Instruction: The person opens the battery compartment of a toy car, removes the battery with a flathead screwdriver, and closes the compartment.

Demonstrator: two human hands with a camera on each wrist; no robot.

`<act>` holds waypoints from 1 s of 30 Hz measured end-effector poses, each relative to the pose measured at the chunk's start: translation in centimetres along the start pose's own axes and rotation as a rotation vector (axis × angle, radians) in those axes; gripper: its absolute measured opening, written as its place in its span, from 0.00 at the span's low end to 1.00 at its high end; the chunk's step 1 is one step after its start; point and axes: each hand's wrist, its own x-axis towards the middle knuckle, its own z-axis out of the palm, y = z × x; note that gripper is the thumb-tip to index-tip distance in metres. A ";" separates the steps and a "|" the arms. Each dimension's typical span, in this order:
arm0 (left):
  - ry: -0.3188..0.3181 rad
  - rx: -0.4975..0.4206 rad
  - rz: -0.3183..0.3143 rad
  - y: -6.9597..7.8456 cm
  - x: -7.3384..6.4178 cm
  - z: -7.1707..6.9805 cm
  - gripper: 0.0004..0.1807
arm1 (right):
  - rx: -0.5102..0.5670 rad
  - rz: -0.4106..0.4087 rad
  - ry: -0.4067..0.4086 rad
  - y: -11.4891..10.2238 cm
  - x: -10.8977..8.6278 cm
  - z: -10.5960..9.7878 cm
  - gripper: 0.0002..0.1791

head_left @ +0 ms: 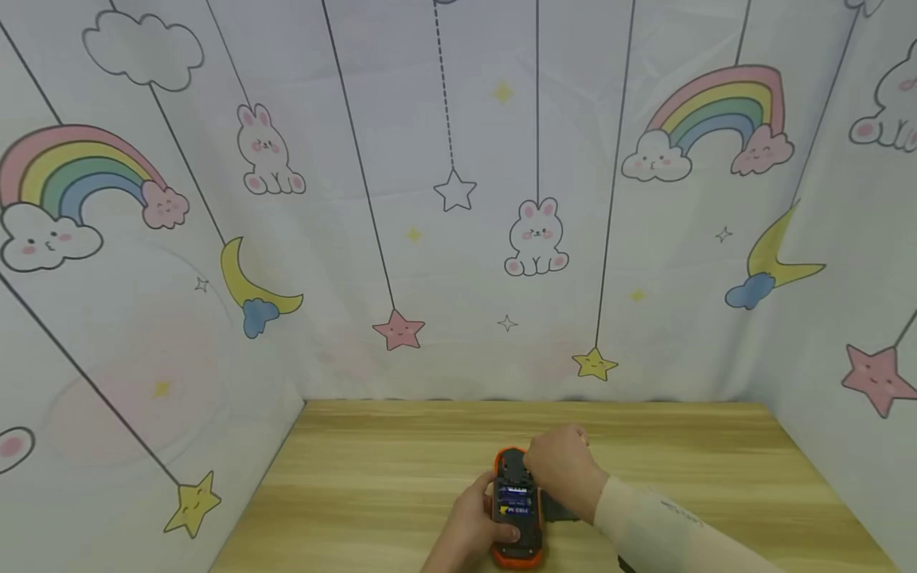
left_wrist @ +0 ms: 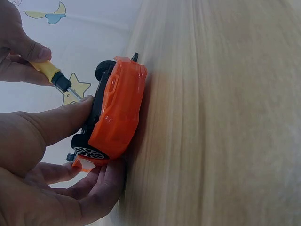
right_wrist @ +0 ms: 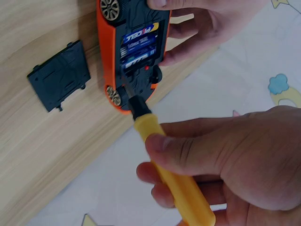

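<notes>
An orange toy car (left_wrist: 121,101) lies upside down on the table, its black underside facing up. My left hand (head_left: 469,525) grips it, thumb on the underside and fingers round the side, as the left wrist view shows. Blue batteries (right_wrist: 139,49) sit in its uncovered battery compartment. Between thumb and fingers, my right hand (right_wrist: 254,162) holds a screwdriver (right_wrist: 181,186) with a yellow handle. The screwdriver's tip is at the car's underside, close beside the compartment. A black battery cover (right_wrist: 59,75) lies on the table beside the car, partly hidden by the right arm in the head view.
The wood-grain table (head_left: 358,477) meets a white patterned curtain (head_left: 458,270) at the back and on both sides. My right forearm's pale sleeve (head_left: 659,529) crosses the table's front right.
</notes>
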 end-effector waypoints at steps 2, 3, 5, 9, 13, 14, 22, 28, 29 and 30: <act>0.007 0.001 0.011 0.0 -0.1 0.0 0.51 | 0.021 -0.037 0.046 0.5 0.0 0.4 0.18; 0.012 0.001 0.017 0.1 -0.1 0.0 0.51 | 0.040 -0.058 0.080 0.9 0.0 0.7 0.17; 0.019 -0.004 0.029 0.1 -0.1 0.1 0.52 | 0.099 -0.096 0.175 1.7 -0.2 1.6 0.17; 0.024 -0.017 0.019 0.1 -0.2 0.0 0.53 | 0.232 -0.174 0.272 3.3 -0.8 3.3 0.19; 0.027 0.004 0.004 0.0 -0.2 0.0 0.53 | 0.383 -0.199 0.234 4.5 -1.6 5.3 0.09; 0.025 0.012 0.002 0.0 -0.1 0.0 0.53 | 0.428 -0.197 0.219 4.7 -1.8 5.8 0.06; 0.032 0.036 0.004 0.0 -0.2 -0.1 0.52 | 0.653 -0.125 0.133 4.9 -3.4 9.8 0.16; 0.035 0.037 0.019 -0.1 -0.2 0.0 0.53 | 0.699 -0.084 0.123 4.5 -4.2 10.6 0.17; 0.035 0.037 0.019 -0.1 -0.3 0.0 0.53 | 0.695 -0.081 0.132 4.5 -4.3 10.6 0.17; 0.035 0.036 0.018 -0.1 -0.3 0.0 0.53 | 0.689 -0.081 0.145 4.5 -4.4 10.5 0.17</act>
